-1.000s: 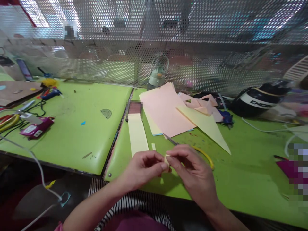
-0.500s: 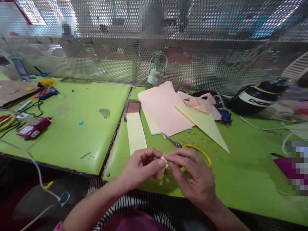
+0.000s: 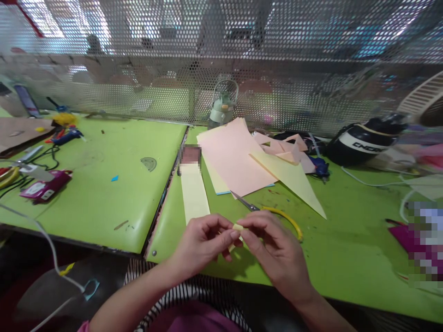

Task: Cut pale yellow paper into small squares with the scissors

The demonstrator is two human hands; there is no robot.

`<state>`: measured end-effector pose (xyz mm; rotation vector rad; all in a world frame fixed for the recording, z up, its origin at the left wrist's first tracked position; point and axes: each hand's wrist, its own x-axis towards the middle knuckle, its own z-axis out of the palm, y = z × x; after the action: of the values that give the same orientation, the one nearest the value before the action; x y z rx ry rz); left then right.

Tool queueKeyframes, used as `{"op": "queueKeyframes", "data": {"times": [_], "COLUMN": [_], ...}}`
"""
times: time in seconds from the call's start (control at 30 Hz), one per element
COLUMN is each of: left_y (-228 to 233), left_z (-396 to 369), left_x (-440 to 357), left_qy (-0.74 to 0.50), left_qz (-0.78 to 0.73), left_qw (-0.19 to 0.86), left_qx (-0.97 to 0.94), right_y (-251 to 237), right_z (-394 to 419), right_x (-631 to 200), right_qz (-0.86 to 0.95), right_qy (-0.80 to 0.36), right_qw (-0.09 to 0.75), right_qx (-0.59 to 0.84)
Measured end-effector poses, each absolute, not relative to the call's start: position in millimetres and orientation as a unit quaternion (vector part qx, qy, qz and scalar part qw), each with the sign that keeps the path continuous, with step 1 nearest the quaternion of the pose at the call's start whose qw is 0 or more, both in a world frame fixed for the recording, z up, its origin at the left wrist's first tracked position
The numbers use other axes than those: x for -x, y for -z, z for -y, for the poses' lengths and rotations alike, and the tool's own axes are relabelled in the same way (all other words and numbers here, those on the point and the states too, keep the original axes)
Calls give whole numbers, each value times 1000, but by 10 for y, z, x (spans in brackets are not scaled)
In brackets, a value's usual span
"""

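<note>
Between both hands, just above the table's front edge, is a small piece of pale yellow paper (image 3: 238,227). My left hand (image 3: 204,237) pinches it between thumb and fingers. From the other side, my right hand (image 3: 277,244) pinches the same paper, its fingertips close to the left ones. Much of the paper is hidden behind the fingers. Scissors (image 3: 254,207) with a yellow handle lie just beyond my right hand, which covers part of them. A pale yellow paper strip (image 3: 194,193) lies flat beyond my left hand.
Pink sheets (image 3: 235,152) and a folded yellow sheet (image 3: 294,184) lie ahead. A green bottle (image 3: 221,110) stands by the perforated metal screen (image 3: 138,69); a black bottle (image 3: 360,143) lies right. A protractor (image 3: 148,163), a glue gun (image 3: 67,136) and cables are left.
My right thumb and fingers have shifted on the paper, and its top now shows as a flatter edge between the fingertips. Both hands stay in nearly the same place.
</note>
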<state>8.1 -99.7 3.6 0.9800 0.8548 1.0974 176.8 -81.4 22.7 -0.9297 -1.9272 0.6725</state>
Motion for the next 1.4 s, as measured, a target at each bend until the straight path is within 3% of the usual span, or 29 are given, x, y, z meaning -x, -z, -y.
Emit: {"op": "queueKeyframes", "data": {"times": [0.23, 1.4], "left_y": [-34, -45], "left_z": [1029, 1028], "left_x": [-70, -112], "left_qy": [-480, -479], "left_qz": [-395, -426], "left_qw": [615, 603], "left_qx": [-484, -474], "right_y": [-249, -222], "right_z": [807, 832], "right_x": [-1746, -1742], "right_qz": [751, 747], "right_qy": [-311, -299], "right_qw": [440, 451], "right_qx": [382, 387]}}
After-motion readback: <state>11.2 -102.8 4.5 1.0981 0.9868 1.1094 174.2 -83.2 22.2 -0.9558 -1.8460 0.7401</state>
